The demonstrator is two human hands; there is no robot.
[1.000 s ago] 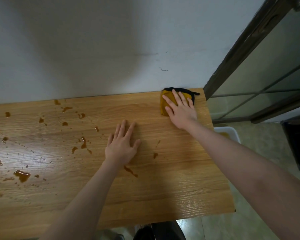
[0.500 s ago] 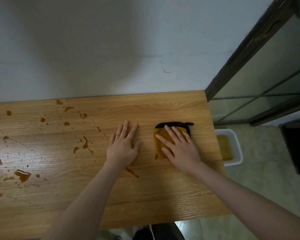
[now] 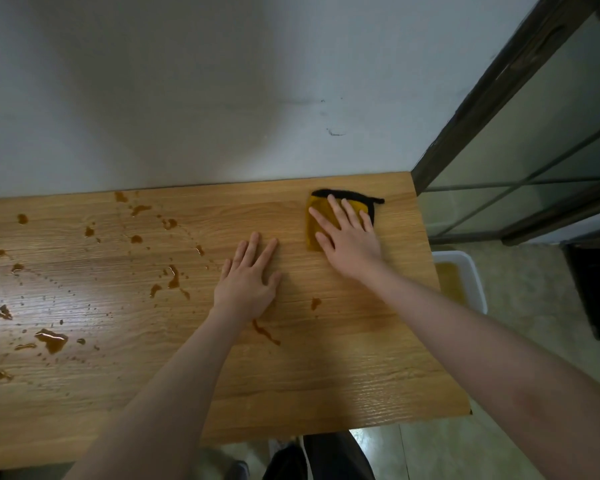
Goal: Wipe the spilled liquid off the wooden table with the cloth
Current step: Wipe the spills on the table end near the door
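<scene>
right hand [image 3: 349,242] flat on the yellow cloth [image 3: 314,225], fingers straight and spread, pressing it to the wooden table [image 3: 326,375] near the far right corner. cloth has a black edge along its far side. left hand [image 3: 248,278] lies palm down on bare wood just left of the cloth, fingers relaxed, holding nothing. brown spilled liquid [image 3: 51,339] sits in drops and small puddles over the left half of the table; one streak by the left wrist, one spot between the forearms. white tub [image 3: 471,271] with brownish liquid on the floor past the right edge.
</scene>
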